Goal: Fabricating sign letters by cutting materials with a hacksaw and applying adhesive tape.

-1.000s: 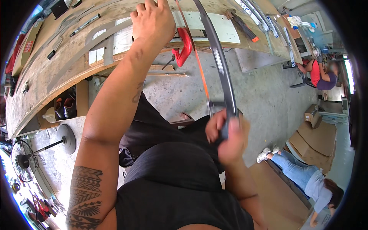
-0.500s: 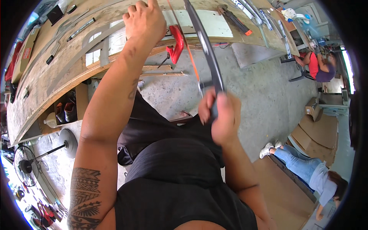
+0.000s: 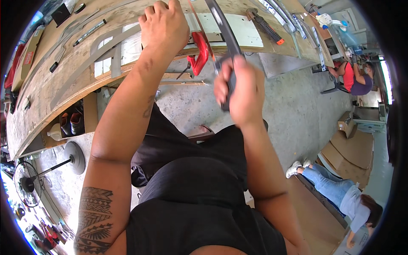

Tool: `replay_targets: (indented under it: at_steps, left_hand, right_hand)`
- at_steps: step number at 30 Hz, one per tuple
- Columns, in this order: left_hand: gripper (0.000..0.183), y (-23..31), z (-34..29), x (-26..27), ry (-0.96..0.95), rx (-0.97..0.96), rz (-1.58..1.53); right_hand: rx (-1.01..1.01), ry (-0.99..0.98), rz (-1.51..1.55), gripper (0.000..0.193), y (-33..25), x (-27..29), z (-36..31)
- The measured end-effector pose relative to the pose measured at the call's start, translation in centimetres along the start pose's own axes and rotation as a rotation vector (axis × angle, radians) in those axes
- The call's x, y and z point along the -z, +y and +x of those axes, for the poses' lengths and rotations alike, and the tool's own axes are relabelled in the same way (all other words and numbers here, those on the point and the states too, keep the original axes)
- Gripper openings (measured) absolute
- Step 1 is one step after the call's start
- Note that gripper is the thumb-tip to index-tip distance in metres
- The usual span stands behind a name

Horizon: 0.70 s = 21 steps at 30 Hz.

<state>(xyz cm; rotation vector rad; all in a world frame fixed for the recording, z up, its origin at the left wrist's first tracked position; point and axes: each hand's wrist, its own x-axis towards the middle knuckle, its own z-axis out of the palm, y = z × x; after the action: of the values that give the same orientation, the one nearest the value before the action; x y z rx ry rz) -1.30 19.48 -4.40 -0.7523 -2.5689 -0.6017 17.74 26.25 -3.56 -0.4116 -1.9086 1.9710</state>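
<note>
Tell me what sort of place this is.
Most likely a workshop: a long wooden workbench strewn with hand tools, a red clamp on its edge, a bare concrete floor, and flattened cardboard lying to the right.

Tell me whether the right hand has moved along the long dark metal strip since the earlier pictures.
Yes. The right hand slid up the long dark metal strip toward the wooden workbench, ending nearer the red clamp.
</note>
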Motion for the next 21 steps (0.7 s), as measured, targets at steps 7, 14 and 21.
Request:
replay_targets:
  at_steps: [7, 14, 21]
  left_hand:
    - [0.029, -0.1, 0.0, 0.4, -0.025, 0.018, 0.015]
    - [0.030, -0.1, 0.0, 0.2, -0.045, 0.034, 0.056]
    - [0.029, 0.1, -0.2, 0.3, -0.046, 0.022, 0.041]
  right_hand:
    - [0.021, -0.006, -0.010, 0.044, 0.1, -0.5, 0.8]
    - [-0.095, 0.099, -0.006, 0.059, 1.2, 2.6, -15.4]
    - [-0.150, 0.099, -0.011, 0.059, 0.3, 2.6, -16.5]
